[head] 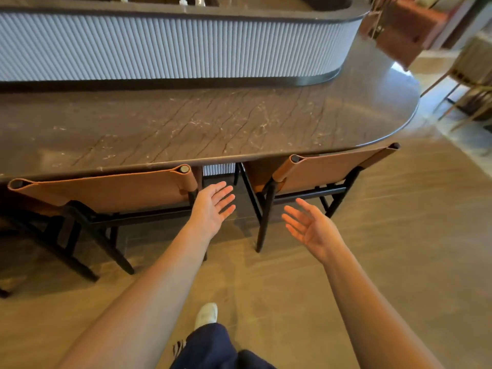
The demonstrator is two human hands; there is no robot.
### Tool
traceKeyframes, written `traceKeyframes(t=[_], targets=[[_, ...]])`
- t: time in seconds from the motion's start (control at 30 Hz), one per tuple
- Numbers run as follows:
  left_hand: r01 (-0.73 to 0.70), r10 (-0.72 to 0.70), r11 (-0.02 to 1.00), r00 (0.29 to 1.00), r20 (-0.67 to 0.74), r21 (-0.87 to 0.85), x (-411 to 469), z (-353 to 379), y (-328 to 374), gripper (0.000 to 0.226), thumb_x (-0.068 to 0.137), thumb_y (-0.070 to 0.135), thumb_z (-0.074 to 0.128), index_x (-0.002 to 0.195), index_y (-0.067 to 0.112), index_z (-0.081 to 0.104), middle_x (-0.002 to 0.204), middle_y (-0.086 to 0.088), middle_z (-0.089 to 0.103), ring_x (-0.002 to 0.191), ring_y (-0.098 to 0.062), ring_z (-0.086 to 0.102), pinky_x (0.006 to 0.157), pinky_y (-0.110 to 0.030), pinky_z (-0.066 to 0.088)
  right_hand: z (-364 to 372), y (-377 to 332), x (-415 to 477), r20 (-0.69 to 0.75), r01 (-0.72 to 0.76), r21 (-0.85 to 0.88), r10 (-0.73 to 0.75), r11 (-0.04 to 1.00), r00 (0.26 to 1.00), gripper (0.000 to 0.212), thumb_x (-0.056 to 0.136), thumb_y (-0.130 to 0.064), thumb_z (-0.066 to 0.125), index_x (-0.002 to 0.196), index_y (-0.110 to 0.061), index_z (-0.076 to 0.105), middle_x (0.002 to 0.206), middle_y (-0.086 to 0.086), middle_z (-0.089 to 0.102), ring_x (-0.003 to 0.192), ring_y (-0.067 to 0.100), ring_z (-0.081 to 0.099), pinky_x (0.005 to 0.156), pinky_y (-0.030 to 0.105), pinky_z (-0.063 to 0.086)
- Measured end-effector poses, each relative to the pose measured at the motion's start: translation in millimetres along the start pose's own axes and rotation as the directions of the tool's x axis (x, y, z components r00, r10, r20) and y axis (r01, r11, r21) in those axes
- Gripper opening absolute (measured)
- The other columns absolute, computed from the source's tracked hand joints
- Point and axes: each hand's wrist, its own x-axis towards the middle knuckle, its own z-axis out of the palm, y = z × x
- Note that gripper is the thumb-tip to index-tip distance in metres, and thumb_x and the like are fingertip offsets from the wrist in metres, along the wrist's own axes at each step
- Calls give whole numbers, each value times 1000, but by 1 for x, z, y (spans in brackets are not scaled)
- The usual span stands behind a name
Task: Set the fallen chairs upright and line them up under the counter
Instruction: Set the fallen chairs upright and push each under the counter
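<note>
Head view, looking down at the bar: we see two chairs standing upright side by side, their backs drawn in against the edge of the counter [186, 123], a dark brown stone slab with pale veins that curves round at the right of the frame. The left chair [101, 193], at middle left, has a tan leather sling back wrapped round black posts, with black legs and rails planted on the floor [399, 249]; its seat reaches in under the slab. The right chair [327, 171], right of centre, is of the same make and stands at a slight angle, following the counter's curve. A narrow gap lies between them.

Both bare arms reach forward toward that gap. The left hand [213, 206] is spread, its fingers [226, 195] straight and slightly fanned, palm turned inward. It holds nothing and lies just beside the left chair's near post; we cannot tell whether it touches. The right hand [308, 225] is likewise released, its fingers [292, 217] loosely extended, palm up and turned toward the other hand. It grasps nothing and is near the right chair's front leg but apart from it.

Across the top of the frame runs a pale ribbed panel [159, 46]. At bottom centre we see a white shoe [206, 314] and a dark blue trouser leg [210, 347].
</note>
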Motion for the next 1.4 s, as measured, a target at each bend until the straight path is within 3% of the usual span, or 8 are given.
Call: traceKeyframes(t=[0.3,0.6,0.8,1.03,1.13,1.23,1.3,1.4], targets=[[120,-141,974,985,100,192,51,128,-54,25,95,35,52,106,15,63,113,-6,67,107,-23,61,78,-36,51,-76,-66,34,-118,63,53,-56,997,991,31,99,-28,49,128,-20,54,113,10,70,99,23,69,70,32,51],[325,-338,936,937,86,137,147,236,-76,59,86,64,52,107,10,66,104,-7,71,99,-26,65,74,-40,53,-120,-168,115,-208,-54,187,94,981,974,32,99,-23,44,127,-9,51,99,16,70,91,27,67,75,35,52],[417,-412,904,908,-72,94,172,284,-93,76,85,56,61,141,10,38,130,-16,54,104,-32,57,64,-44,52,-141,-196,163,-232,-118,182,160,976,960,35,100,-24,44,131,-8,46,100,17,68,91,28,67,76,36,53],[324,-349,933,922,-170,-156,211,293,-110,63,89,48,61,142,22,37,135,-16,50,117,-35,54,66,-48,56,-166,-226,230,-235,-203,165,238,965,942,52,98,-22,50,145,-9,31,113,21,62,97,31,64,73,38,52],[270,-335,925,912,-238,-269,224,304,-119,51,94,33,60,138,15,40,133,-20,49,124,-36,50,88,-51,49,-177,-243,257,-242,-257,126,281,958,929,37,96,-21,53,130,-9,45,125,23,55,106,33,59,74,40,52],[153,-306,892,897,-319,-425,235,317,-122,37,94,26,60,125,11,46,112,-19,54,117,-36,53,96,-56,47,-191,-263,285,-256,-316,-47,294,948,921,30,95,-24,54,119,-6,53,125,21,57,101,31,61,69,40,51],[90,-284,883,884,-372,-461,239,322,-123,28,94,20,60,117,11,46,103,-18,55,108,-37,54,92,-59,49,-200,-272,297,-291,-334,-153,281,930,915,34,96,-25,53,124,-7,55,119,18,62,96,28,63,64,38,51],[60,-271,903,849,-453,-426,245,323,-125,27,92,-1,51,119,4,49,106,-20,54,107,-39,56,69,-56,55,-210,-282,313,-285,-360,-118,316,925,905,33,98,-21,50,127,-6,53,117,18,62,102,31,63,64,41,52]])
